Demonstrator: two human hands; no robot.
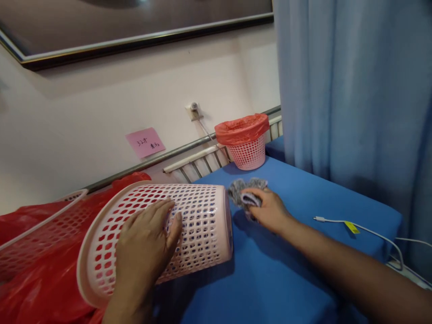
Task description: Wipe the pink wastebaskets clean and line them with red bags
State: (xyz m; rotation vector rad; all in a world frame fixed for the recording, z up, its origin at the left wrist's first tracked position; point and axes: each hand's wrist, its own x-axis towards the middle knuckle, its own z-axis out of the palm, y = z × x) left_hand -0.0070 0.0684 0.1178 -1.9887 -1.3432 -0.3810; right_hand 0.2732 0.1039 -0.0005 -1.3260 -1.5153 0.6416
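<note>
A pink perforated basket (pixel 199 225) lies on its side over the blue surface (pixel 270 279), its wide rim to the left and its base to the right. My left hand (pixel 146 238) rests against the basket's side, fingers partly spread over the holes. My right hand (pixel 270 207) is closed around a bunched grey cloth (pixel 239 189), just right of the basket's base and above the blue surface.
A second pink basket (pixel 248 155) with a red liner stands upright at the back. Red bags (pixel 43 279) and another basket lie at left. A white cable (pixel 367 229) crosses the right side. A blue curtain (pixel 351 90) hangs at right; a socket (pixel 194 111) is on the wall.
</note>
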